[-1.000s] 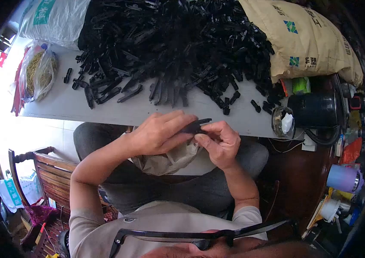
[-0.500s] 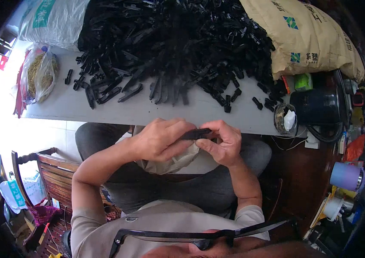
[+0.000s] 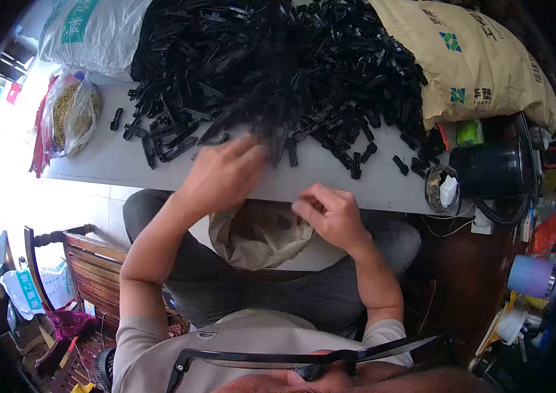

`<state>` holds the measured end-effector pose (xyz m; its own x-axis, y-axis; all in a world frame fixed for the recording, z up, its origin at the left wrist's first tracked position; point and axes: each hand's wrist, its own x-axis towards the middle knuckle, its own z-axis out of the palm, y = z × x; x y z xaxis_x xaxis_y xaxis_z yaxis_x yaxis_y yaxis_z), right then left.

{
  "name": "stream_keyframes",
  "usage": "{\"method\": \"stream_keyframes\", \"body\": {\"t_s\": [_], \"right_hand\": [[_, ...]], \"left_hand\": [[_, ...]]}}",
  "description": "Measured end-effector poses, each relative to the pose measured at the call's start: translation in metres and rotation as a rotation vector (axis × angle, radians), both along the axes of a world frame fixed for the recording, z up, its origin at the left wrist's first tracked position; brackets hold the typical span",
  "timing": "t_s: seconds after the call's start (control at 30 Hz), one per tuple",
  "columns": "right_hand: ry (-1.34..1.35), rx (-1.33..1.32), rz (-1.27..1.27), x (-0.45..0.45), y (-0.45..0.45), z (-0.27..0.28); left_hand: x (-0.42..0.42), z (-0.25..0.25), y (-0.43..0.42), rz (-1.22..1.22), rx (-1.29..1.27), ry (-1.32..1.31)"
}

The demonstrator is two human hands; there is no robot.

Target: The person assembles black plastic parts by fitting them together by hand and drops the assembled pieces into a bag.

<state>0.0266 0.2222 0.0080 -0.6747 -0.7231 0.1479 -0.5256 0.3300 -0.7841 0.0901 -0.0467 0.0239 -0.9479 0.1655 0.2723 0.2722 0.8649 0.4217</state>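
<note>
My left hand (image 3: 227, 175) is at the front edge of the table, close to the heap of black plastic parts (image 3: 251, 72). Motion smears its fingers, so whether they hold a part is unclear. Above the right rim of an open beige bag (image 3: 258, 252) is my right hand (image 3: 332, 215). Its fingers are half bent, with thumb and forefinger apart and no part visible between them. The bag sits between my legs under the table edge, its mouth facing up. Several loose black parts lie along the near side of the heap.
On the grey table (image 3: 369, 187), a large printed sack (image 3: 481, 65) stands right and a whitish sack (image 3: 94, 39) left. A clear bag of small yellowish pieces (image 3: 73, 118) lies below the left sack. A round container (image 3: 443, 190) is at the right. A wooden chair (image 3: 98, 265) stands left.
The black part held between both hands is no longer visible. My left hand has moved up and left toward the heap. The right hand has separated from it, uncovering the bag's mouth.
</note>
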Motion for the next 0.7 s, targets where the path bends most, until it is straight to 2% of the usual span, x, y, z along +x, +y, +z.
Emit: {"method": "stream_keyframes", "body": {"t_s": [0.1,0.2,0.4,0.7], "right_hand": [[0.279,0.004,-0.149,-0.003,-0.016,-0.009],[0.484,0.111,-0.128,-0.009,-0.032,-0.004],[0.559,0.099,-0.215,-0.004,-0.029,-0.008],[0.554,0.114,-0.302,-0.012,-0.021,-0.022]], "left_hand": [[-0.003,0.002,0.0,0.056,-0.083,0.057],[0.0,0.0,0.006,-0.001,-0.073,-0.04],[0.009,-0.004,0.012,0.164,-0.218,-0.118],[0.01,0.004,0.012,0.329,-0.145,-0.102]]}}
